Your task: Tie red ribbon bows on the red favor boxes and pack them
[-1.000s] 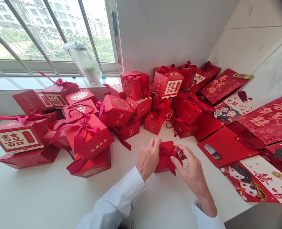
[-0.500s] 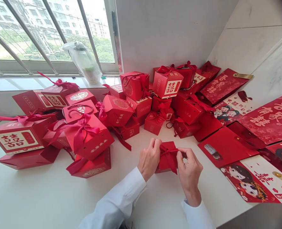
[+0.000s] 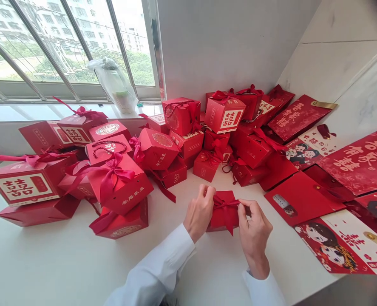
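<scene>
A small red gift box sits on the white counter directly in front of me, with a red satin ribbon crossing its top. My left hand pinches the ribbon at the box's left upper corner. My right hand stands to the box's right, its thumb and fingers pinching the ribbon and drawing it sideways. Loose ribbon ends hang down the box's front. White shirt sleeves cover both my forearms.
Several red gift boxes with bows, some marked 囍, are piled behind and left of my hands. Flat red gift bags and printed cards lie to the right. Behind the pile are a barred window and a plastic bag.
My right hand has closed from spread fingers onto the ribbon and moved nearer the box's right side. The ribbon now runs taut across the top, and my left hand stays at the corner.
</scene>
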The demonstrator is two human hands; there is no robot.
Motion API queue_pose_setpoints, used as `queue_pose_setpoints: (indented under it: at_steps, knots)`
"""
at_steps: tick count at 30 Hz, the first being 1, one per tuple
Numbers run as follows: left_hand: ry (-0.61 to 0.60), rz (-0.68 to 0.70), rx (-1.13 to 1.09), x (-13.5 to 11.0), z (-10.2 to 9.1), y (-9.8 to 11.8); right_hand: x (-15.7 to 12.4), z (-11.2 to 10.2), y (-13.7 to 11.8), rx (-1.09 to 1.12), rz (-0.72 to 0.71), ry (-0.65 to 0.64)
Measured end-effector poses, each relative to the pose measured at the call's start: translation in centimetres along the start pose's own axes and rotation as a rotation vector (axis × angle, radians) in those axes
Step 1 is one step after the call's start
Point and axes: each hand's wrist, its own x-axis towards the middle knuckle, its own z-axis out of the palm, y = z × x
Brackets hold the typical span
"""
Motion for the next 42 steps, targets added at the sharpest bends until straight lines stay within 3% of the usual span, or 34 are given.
queue_pose_setpoints:
  at_steps: [7, 15, 27, 42]
  knots:
    - [0.088, 0.026, -0.067, 0.0, 0.5, -0.3, 0.2, -0.4, 0.0, 0.047, 0.056, -0.046]
    - [0.117, 0.077, -0.109, 0.2, 0.3, -0.4, 1.4, -1.5, 0.6, 0.235, 0.212, -0.353]
    - [0.230, 0.040, -0.156, -0.1, 1.1, -0.6, 0.5, 0.1, -0.3, 0.064, 0.169, -0.142]
    - [0.202, 0.018, -0.279, 0.2, 1.0, -0.7, 0.6, -0.1, -0.6, 0.116, 0.276, -0.146]
